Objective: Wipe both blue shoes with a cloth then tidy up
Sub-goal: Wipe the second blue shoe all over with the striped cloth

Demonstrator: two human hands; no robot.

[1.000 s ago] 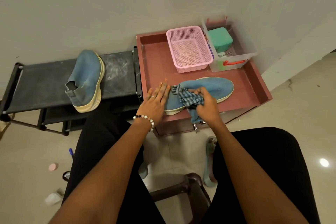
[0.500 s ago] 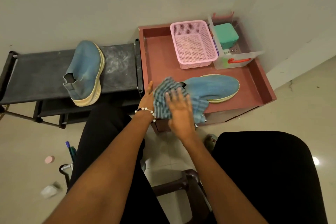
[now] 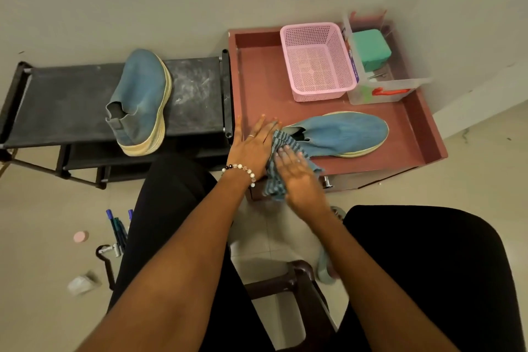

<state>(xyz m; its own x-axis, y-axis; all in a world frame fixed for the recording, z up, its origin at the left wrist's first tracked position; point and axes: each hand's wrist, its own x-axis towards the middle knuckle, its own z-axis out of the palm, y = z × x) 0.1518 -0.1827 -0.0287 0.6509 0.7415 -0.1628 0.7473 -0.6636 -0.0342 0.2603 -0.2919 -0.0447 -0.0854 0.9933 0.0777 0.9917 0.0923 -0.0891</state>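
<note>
**A lived-in corner of a home**

You're sitting in a home: a black shoe rack (image 3: pixel 71 100) stands against a plain wall beside a low reddish cabinet (image 3: pixel 257 88), with a pink plastic basket (image 3: pixel 317 63), tiled floor (image 3: pixel 43 208) and stray pens (image 3: pixel 118 230) nearby.

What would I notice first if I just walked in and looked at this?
Probably the two hands in the middle: the right hand presses a striped cloth on the heel of a blue shoe lying in a reddish-brown tray, while the left hand lies flat beside it. Next, the other blue shoe on the dusty black rack to the left, and the pink basket at the tray's back.
</note>
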